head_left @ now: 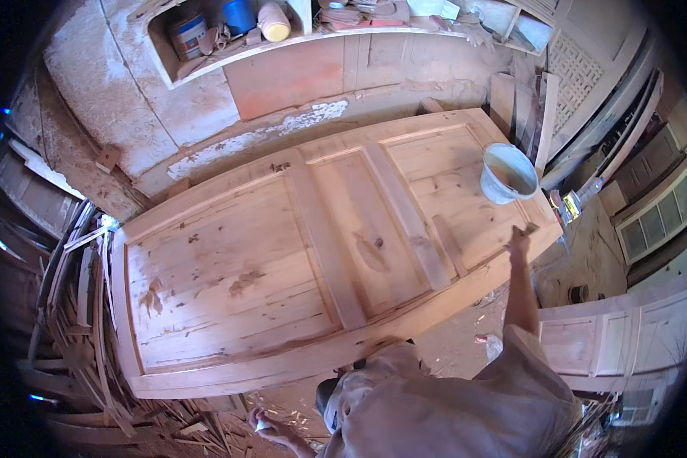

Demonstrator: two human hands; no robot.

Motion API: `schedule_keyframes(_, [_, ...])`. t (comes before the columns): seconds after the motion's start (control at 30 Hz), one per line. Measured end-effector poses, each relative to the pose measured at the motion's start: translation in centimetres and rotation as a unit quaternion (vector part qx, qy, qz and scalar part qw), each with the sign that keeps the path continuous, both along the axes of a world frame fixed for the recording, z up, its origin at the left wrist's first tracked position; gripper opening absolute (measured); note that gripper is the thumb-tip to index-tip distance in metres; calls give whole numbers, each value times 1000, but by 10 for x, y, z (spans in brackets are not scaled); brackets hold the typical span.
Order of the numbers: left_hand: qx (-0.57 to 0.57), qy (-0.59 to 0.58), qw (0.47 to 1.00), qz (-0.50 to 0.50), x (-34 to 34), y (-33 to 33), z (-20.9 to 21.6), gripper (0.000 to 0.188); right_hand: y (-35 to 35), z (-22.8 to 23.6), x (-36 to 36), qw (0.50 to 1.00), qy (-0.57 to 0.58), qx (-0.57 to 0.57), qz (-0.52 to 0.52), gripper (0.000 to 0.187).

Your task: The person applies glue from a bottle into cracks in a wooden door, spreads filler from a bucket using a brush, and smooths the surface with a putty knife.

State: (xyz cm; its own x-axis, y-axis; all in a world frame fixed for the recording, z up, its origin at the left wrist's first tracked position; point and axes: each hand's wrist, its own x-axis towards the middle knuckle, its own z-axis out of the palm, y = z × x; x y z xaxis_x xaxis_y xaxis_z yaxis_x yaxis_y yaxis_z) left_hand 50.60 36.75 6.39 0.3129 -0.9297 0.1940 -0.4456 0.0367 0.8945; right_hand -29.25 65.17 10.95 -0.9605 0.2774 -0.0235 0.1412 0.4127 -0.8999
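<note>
A large wooden panelled door (229, 267) lies flat before me, its pale surface marked with knots and dark patches. Over its right end my right hand (519, 243) is closed around a small brown flat piece whose kind I cannot make out. Just beyond that hand stands a whitish bucket (507, 174), with brown stains inside. A short loose wood strip (449, 246) rests on the door left of the hand. My left hand (276, 433) hangs low beside the near edge, fingers curled around a small white thing, too small to name.
A wall shelf (237, 49) at the back holds tins, a blue container and clutter. Scrap wood strips (91, 343) crowd the left side. At right lean boards (546, 126) and a lattice panel (580, 72); another panelled door (626, 340) lies at lower right.
</note>
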Motion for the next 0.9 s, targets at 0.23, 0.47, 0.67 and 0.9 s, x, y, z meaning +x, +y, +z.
schedule_keyframes(0.23, [-15, -23, 996, 79, -25, 60, 12, 30, -16, 5, -97, 984, -129, -116, -40, 70])
schedule_keyframes(0.47, [30, -68, 995, 66, -98, 79, 44, 35, -57, -10, -136, 922, -239, -301, -36, 81])
schedule_keyframes(0.67, [38, -47, 991, 123, -87, 118, 32, 34, -76, -14, -175, 880, -304, -356, -78, 58])
schedule_keyframes(0.9, [95, -8, 985, 143, -96, 143, 25, 29, -49, -31, -192, 893, -299, -334, 41, 34])
